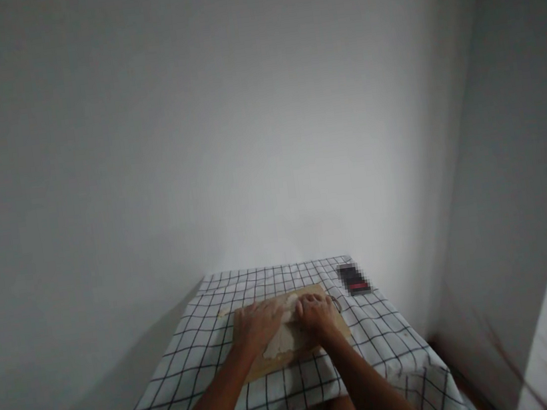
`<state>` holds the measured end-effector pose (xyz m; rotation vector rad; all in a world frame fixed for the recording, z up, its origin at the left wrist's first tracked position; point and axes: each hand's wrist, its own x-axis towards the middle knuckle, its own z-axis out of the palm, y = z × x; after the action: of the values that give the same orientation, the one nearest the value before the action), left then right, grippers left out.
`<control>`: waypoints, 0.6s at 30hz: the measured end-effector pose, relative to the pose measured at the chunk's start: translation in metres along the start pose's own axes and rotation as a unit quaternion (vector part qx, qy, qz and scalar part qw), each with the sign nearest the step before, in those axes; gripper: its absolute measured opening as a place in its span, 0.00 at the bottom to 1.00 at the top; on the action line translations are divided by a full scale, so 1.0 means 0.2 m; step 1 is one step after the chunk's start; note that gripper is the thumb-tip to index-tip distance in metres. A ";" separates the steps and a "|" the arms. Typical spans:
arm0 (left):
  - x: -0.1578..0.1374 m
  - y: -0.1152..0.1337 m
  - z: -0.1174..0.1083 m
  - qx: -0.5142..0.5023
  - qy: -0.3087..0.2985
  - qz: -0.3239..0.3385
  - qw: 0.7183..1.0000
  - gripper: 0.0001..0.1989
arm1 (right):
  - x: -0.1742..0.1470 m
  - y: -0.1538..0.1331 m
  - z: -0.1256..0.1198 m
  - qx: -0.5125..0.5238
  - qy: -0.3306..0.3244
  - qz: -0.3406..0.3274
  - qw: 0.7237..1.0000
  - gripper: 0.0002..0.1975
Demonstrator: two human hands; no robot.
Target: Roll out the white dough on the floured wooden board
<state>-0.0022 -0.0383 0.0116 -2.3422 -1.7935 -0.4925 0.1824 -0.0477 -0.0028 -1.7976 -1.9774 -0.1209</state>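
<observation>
A light wooden board (340,326) lies at a slight angle on the table, and a pale piece of dough (290,310) rests on it. My left hand (258,325) presses down over the left end of the dough, fingers stretched forward. Over the right end, my right hand (315,310) has its fingers curled down onto the dough. Both hands hide much of it. A whitish flat layer (284,341), perhaps flour or more dough, covers the board between my wrists.
A white tablecloth with a dark grid (192,350) covers the table. Beyond the board's right corner lies a dark, pixelated object (354,280) with a red mark. A pale wall (264,132) stands behind the table, and another wall (502,222) rises at the right.
</observation>
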 end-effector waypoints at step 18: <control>-0.43 0.05 0.00 0.035 0.095 0.045 0.994 0.30 | -0.38 -0.04 0.04 0.008 0.034 0.012 0.999 0.28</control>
<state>-0.0122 -0.1193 -0.0178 -2.2347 -1.5891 -0.6061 0.1753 -0.1167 -0.0377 -1.7826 -1.9039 -0.1553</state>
